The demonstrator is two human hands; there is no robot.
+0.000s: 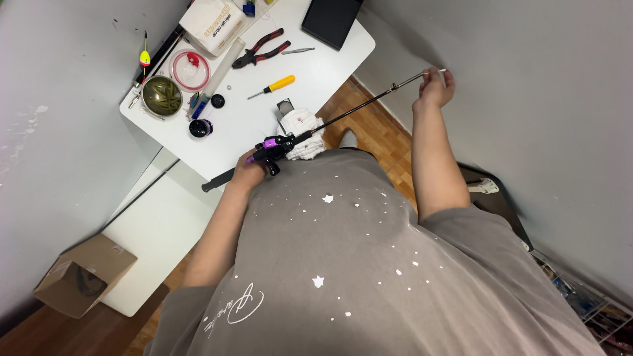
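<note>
A short black fishing rod [349, 111] with a purple and black reel [271, 148] crosses in front of my grey shirt. My left hand [247, 175] is closed around the rod's handle just behind the reel, above the near edge of the white table [217, 142]. My right hand [435, 87] is raised toward the grey wall and pinches the rod near its thin tip. A folded white cloth [304, 135] lies on the table under the rod.
On the table lie red-handled pliers [260, 49], a yellow-handled screwdriver [273, 86], a round tin [162, 96], a clear round lid [190, 69], a white box [212, 23] and a black tablet [330, 20]. A cardboard box [82, 273] sits on the floor at left.
</note>
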